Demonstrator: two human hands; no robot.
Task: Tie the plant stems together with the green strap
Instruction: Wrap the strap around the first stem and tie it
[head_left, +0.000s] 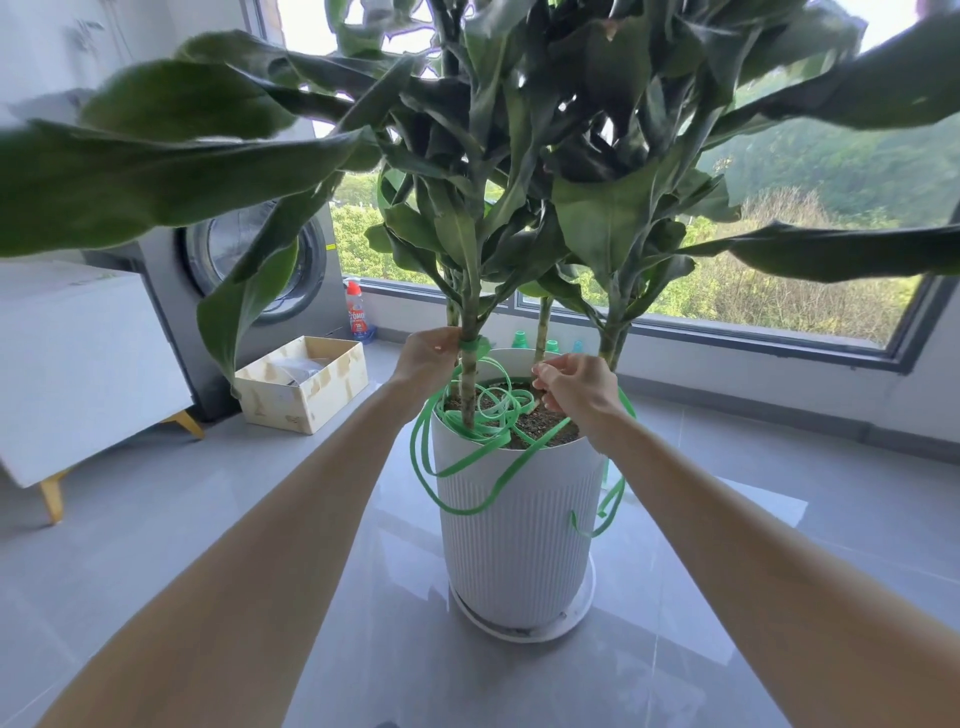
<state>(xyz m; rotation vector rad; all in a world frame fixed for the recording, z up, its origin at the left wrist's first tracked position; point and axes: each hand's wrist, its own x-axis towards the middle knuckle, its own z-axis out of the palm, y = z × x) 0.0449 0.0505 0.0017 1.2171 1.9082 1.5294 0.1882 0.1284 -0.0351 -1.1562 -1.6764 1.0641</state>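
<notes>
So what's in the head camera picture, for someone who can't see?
The left hand holds a green strap wrapped round a plant stem in a white pot. The right hand pinches the strap too; loose loops hang over its edge.

Two arms in shot, both bare all the way up. Left forearm (291, 519) is slim and smooth, right forearm (727, 525) the same. Left hand (428, 353) and right hand (574, 387) are bare too, the right's nails short and plain.
</notes>
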